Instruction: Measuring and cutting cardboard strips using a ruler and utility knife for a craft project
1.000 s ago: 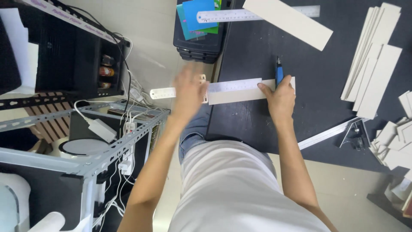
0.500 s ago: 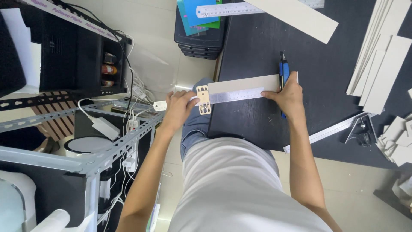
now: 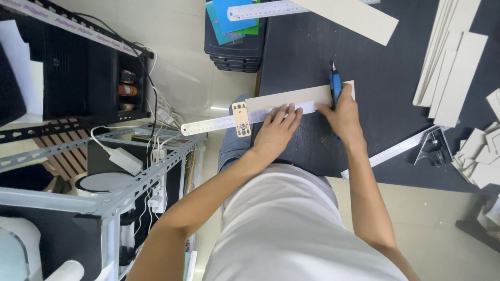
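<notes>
Fingers of the right hand wrap tight round a blue-handled knife, held nearly upright on the sheet w/ its dark tip pointing away from the body; the handle crosses the far end of the ruler. Left hand lies flat, fingers spread, pressing down on the steel ruler — not gripping it, just pinning it from above. Ruler runs approx. left-right along the near edge of a pale grey card strip, touching it; its left end sticks out past the table edge, over the lap, and carries a small tan sliding stop w/ holes. Card strip lies on the black cutting mat, near the mat's left edge, just beside the body.

Surroundings — a second steel ruler at top, resting over blue and green sheets on a stack of dark trays; a longer card strip slanting across the top of the mat; a fan of cut strips at right; offcut pieces lower right, beside a metal angle square. At left, a grey metal rack w/ cables and a white adapter.
</notes>
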